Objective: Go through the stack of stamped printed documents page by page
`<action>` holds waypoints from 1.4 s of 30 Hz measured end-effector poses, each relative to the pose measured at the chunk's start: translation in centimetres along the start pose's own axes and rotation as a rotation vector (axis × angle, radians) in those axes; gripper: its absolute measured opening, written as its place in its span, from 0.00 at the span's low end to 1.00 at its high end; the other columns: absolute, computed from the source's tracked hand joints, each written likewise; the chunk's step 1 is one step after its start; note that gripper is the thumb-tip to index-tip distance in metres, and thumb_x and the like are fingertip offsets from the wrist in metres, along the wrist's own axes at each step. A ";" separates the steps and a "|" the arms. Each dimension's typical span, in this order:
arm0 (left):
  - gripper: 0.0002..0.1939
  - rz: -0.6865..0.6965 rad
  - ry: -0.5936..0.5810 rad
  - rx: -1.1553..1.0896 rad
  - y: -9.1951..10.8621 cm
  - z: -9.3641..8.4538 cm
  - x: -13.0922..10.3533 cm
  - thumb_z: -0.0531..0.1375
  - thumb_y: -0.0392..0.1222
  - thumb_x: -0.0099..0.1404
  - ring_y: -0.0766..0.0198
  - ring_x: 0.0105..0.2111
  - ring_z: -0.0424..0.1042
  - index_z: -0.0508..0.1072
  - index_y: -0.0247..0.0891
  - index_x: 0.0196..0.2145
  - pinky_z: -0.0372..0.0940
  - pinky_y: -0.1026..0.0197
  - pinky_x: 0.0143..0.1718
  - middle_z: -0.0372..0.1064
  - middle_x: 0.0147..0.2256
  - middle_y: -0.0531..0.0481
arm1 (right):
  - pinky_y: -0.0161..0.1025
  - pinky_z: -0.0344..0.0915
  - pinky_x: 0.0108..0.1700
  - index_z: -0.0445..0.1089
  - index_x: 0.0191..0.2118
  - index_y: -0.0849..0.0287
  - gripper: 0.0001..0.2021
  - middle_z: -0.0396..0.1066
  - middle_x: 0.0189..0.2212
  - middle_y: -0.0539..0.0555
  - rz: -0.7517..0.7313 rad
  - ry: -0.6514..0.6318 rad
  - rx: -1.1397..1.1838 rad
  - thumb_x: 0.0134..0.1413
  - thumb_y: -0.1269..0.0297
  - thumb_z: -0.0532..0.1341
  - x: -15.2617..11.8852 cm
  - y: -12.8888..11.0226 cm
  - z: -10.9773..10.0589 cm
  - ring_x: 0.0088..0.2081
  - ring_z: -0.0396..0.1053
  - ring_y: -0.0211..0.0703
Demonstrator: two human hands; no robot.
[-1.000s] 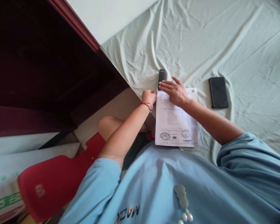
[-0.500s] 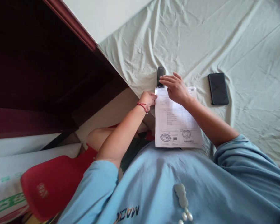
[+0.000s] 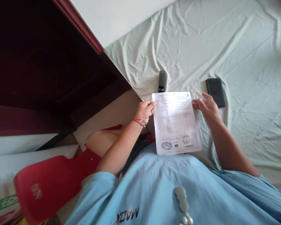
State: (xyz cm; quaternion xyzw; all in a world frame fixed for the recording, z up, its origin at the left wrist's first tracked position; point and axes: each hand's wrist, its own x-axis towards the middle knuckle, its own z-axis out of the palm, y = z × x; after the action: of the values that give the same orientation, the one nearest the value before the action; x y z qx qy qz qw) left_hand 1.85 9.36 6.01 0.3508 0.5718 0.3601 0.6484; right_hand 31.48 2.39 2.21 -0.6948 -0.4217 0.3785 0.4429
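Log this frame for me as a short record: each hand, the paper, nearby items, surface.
Left hand: fingers pinching the paper's upper left edge; red bracelet on wrist
Right hand: open beside the paper's right edge; contact unclear
Paper: printed, with oval stamp and round stamp near the bottom
Beyond top edge: black stapler-like object
Near right hand: dark phone-like slab
Surface: wrinkled pale cloth

The dark-printed paper (image 3: 176, 125) is white, the stapler (image 3: 162, 80) black.
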 end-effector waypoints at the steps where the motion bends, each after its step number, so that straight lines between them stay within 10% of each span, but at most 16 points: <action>1: 0.12 0.000 -0.010 -0.017 0.1 -0.1 -0.1 0.64 0.30 0.65 0.78 0.14 0.52 0.70 0.33 0.24 0.43 0.70 0.16 0.56 0.18 0.60 | 0.56 0.77 0.57 0.67 0.65 0.50 0.38 0.82 0.46 0.59 0.050 -0.035 0.081 0.55 0.34 0.68 -0.8 -0.1 -0.3 0.48 0.82 0.54; 10: 0.12 -0.029 0.050 0.007 -0.3 -0.5 0.4 0.68 0.32 0.61 0.78 0.14 0.50 0.69 0.34 0.24 0.43 0.70 0.16 0.56 0.18 0.62 | 0.47 0.79 0.36 0.84 0.39 0.47 0.20 0.84 0.37 0.54 0.323 -0.426 0.149 0.50 0.38 0.74 -4.7 -1.6 -1.2 0.35 0.82 0.53; 19: 0.09 0.112 0.069 0.176 -3.2 -2.5 0.5 0.66 0.43 0.63 0.75 0.15 0.55 0.75 0.34 0.31 0.47 0.67 0.17 0.67 0.22 0.56 | 0.45 0.80 0.33 0.83 0.35 0.51 0.18 0.84 0.32 0.52 0.424 -0.321 0.293 0.45 0.45 0.77 -4.3 -0.6 -0.1 0.29 0.81 0.51; 25: 0.17 0.214 0.281 1.017 -9.6 -11.6 -6.3 0.54 0.45 0.73 0.55 0.40 0.79 0.81 0.35 0.44 0.72 0.55 0.45 0.83 0.42 0.39 | 0.40 0.81 0.34 0.83 0.37 0.53 0.20 0.84 0.33 0.52 0.409 -0.374 0.305 0.46 0.43 0.78 -4.2 0.0 -0.7 0.32 0.82 0.49; 30: 0.22 0.047 0.250 1.655 -15.6 -17.2 -14.9 0.50 0.40 0.75 0.36 0.68 0.64 0.81 0.32 0.54 0.65 0.35 0.62 0.67 0.67 0.30 | 0.40 0.80 0.31 0.83 0.37 0.52 0.19 0.83 0.31 0.52 0.434 -0.421 0.302 0.47 0.43 0.77 -4.1 -0.3 -0.7 0.30 0.81 0.49; 35: 0.22 0.107 0.231 1.767 -18.1 -17.1 -18.9 0.50 0.36 0.76 0.41 0.69 0.65 0.79 0.34 0.58 0.65 0.40 0.65 0.70 0.66 0.34 | 0.42 0.81 0.33 0.83 0.38 0.52 0.18 0.84 0.32 0.52 0.390 -0.413 0.287 0.48 0.46 0.77 -4.1 -0.6 -0.5 0.30 0.81 0.49; 42: 0.21 0.012 0.095 1.751 -17.2 -15.8 -18.1 0.53 0.33 0.74 0.43 0.61 0.74 0.80 0.34 0.57 0.70 0.46 0.60 0.75 0.59 0.31 | 0.40 0.80 0.32 0.84 0.40 0.52 0.19 0.84 0.33 0.51 0.393 -0.392 0.320 0.48 0.45 0.77 -4.3 0.4 -0.8 0.29 0.81 0.46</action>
State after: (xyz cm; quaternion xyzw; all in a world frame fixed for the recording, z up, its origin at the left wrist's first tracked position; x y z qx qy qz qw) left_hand -14.31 -14.17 -1.67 0.7099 0.6674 -0.1905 0.1199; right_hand 30.79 -1.93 2.72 -0.5983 -0.2917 0.6451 0.3751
